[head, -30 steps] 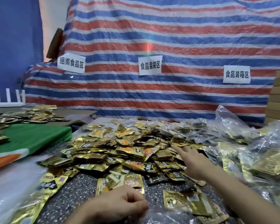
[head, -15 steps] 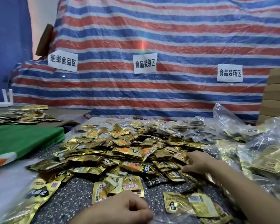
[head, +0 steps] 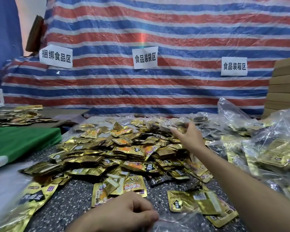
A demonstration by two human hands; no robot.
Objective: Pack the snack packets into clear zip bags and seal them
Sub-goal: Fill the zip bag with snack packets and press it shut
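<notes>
Striped tarp [head: 174, 30] behind, packet heap [head: 124, 151] between green board [head: 23, 141] and filled bags [head: 274, 153]

Shiny gold with orange and black print on the snack packets [head: 124, 151]; dark grey flecked with white on the tabletop [head: 74, 198]. Red, white and blue stripes across the tarpaulin [head: 174, 30], black characters on white paper signs [head: 145, 58].

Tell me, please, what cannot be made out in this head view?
- Head view, clear zip bag pinched by the left hand: mostly cut off by the bottom edge.
- Head view, grip of the right hand: wrinkled clear plastic and its own fingers hide it.
- Head view, gold foil snack packets: print too small.
</notes>
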